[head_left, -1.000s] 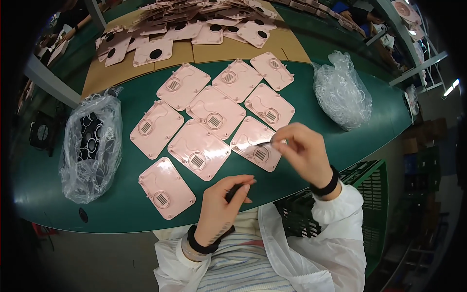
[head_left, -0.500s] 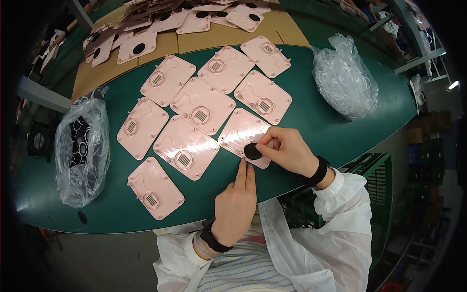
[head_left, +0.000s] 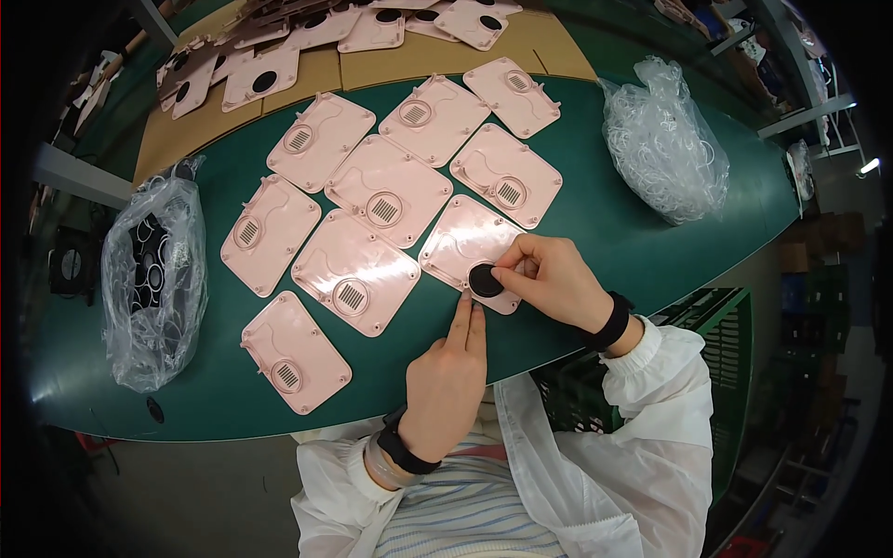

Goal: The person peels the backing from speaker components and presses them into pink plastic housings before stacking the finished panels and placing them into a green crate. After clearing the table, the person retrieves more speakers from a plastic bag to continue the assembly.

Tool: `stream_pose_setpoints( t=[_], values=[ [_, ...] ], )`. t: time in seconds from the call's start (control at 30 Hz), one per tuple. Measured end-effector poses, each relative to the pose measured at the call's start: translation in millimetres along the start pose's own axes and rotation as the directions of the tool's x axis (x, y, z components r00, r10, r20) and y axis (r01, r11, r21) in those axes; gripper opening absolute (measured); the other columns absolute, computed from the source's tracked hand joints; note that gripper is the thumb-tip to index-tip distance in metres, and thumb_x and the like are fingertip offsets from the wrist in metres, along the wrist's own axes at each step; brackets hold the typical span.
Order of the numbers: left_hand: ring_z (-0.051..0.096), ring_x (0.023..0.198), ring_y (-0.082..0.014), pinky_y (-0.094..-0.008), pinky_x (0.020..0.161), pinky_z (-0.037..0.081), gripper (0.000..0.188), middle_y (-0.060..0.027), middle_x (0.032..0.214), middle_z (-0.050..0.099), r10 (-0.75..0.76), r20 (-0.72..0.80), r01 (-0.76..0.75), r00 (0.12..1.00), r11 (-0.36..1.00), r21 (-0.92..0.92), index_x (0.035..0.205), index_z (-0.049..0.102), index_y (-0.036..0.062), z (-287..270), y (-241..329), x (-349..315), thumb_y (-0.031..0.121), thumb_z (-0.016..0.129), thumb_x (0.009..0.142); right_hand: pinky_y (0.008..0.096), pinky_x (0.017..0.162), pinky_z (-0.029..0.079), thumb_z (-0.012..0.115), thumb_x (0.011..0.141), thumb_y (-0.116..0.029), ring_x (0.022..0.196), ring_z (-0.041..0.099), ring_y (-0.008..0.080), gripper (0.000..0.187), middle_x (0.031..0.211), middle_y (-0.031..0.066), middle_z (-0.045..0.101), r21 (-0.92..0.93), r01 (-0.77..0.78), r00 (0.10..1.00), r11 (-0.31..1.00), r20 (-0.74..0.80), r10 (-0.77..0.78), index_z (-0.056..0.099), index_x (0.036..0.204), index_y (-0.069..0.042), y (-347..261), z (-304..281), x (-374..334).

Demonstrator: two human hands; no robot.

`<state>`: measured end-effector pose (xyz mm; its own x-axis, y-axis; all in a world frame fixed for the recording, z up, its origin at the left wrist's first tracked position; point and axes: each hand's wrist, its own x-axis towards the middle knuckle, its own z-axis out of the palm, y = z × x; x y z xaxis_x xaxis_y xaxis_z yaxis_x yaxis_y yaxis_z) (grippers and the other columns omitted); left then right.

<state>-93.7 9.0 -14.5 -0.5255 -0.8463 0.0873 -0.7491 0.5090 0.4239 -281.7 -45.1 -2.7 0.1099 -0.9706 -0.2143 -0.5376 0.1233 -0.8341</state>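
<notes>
A black round mesh-like pad (head_left: 482, 282) lies in the ring of a pink plastic cover (head_left: 458, 232) on the green table. My right hand (head_left: 555, 285) pinches the pad's right edge, thumb on top and forefinger bent; the fingers hide part of that edge. Two outstretched fingers of my left hand (head_left: 446, 389) rest against the cover's near edge, just below the pad. This hand holds nothing. Beside that cover lies another pink cover (head_left: 358, 265), its slotted vent bare.
Several more pink covers (head_left: 389, 181) spread over the table (head_left: 595, 251). At the left sits an open clear bag (head_left: 153, 288) of black pads; at the right, a bag of white rings (head_left: 665, 149). Covers with black pads pile on cardboard (head_left: 391, 67) at the back.
The view has shifted slightly, so the covers appear a little higher. Both hands keep nearly the same place, my right still pinching the pad's edge.
</notes>
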Motion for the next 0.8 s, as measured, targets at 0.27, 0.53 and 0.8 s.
stream_pose_setpoints(
  t=[0.27,0.53,0.8],
  values=[
    [0.062,0.063,-0.0140,-0.0223,0.055,0.051,0.044,-0.0150,0.124,0.058,0.026,-0.034,-0.025,0.999,0.999,0.038,0.114,0.059,-0.0031,-1.1,-3.6,2.0,0.004,0.060,0.071,0.0222,0.051,0.043,0.073,0.077,-0.008,0.053,0.053,0.0086,0.015,0.065,0.0027,0.059,-0.172,0.110,0.992,0.979,-0.042,-0.119,0.063,0.084,0.002,3.2,3.0,-1.0],
    [0.061,0.063,-0.0143,-0.0226,0.055,0.051,0.044,-0.0138,0.124,0.057,0.057,-0.050,-0.056,0.997,0.998,0.036,0.114,0.056,-0.0025,-2.1,-4.8,1.8,0.005,0.060,0.071,0.0280,0.055,0.046,0.076,0.073,-0.010,0.058,0.058,0.0178,0.028,0.068,0.0050,0.058,-0.284,0.123,0.979,0.951,-0.120,-0.162,0.057,0.091,-0.001,2.3,10.6,-3.6],
    [0.063,0.056,-0.0158,-0.0247,0.051,0.051,0.013,-0.0201,0.125,0.056,0.081,0.080,-0.090,0.993,0.989,0.119,0.086,0.054,0.0011,-5.5,-0.4,27.0,0.005,0.059,0.074,0.0310,0.055,0.046,0.074,0.075,-0.012,0.060,0.060,0.0212,0.031,0.067,0.0067,0.060,-0.258,-0.007,0.995,0.966,-0.097,-0.018,0.051,0.094,-0.004,3.1,2.5,5.7]
  ],
)
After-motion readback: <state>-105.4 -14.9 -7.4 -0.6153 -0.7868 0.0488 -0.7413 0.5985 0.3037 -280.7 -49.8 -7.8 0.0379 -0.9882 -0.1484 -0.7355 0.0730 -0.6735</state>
